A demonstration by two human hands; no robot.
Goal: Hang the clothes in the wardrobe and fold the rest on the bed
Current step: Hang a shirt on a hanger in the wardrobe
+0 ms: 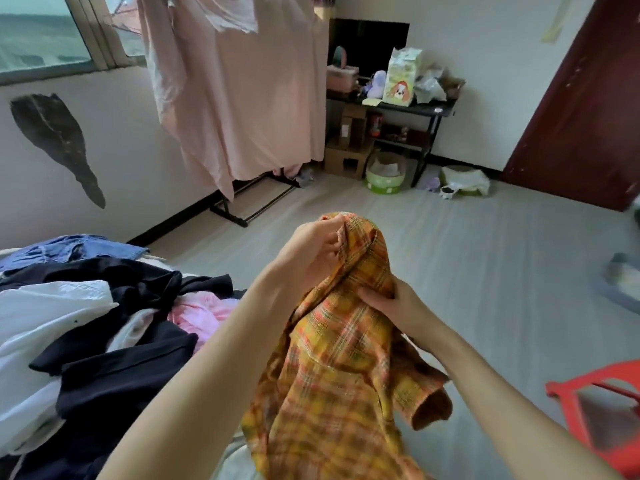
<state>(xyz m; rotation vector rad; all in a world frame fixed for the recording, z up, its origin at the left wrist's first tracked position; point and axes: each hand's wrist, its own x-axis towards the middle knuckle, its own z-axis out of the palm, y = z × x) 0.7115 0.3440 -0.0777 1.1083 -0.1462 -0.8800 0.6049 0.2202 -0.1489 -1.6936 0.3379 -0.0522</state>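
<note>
An orange and yellow plaid shirt [332, 368] hangs in front of me, held up by both hands. My left hand [311, 251] pinches its top edge near the collar. My right hand [398, 306] grips the cloth a little lower, on the right side. One short sleeve [426, 400] droops to the right. A heap of clothes [97, 341] lies on the bed at the lower left: white, black, pink and blue denim pieces, tangled together. The bed's surface is mostly hidden under them.
A clothes rack [252, 199] with a pink sheet [242, 98] hanging from it stands by the window wall. A black desk [408, 109] crowded with things is at the back. Pet bowls [384, 178] sit on the floor; a red plastic stool [602, 414] is at right, a dark red door [588, 116] behind.
</note>
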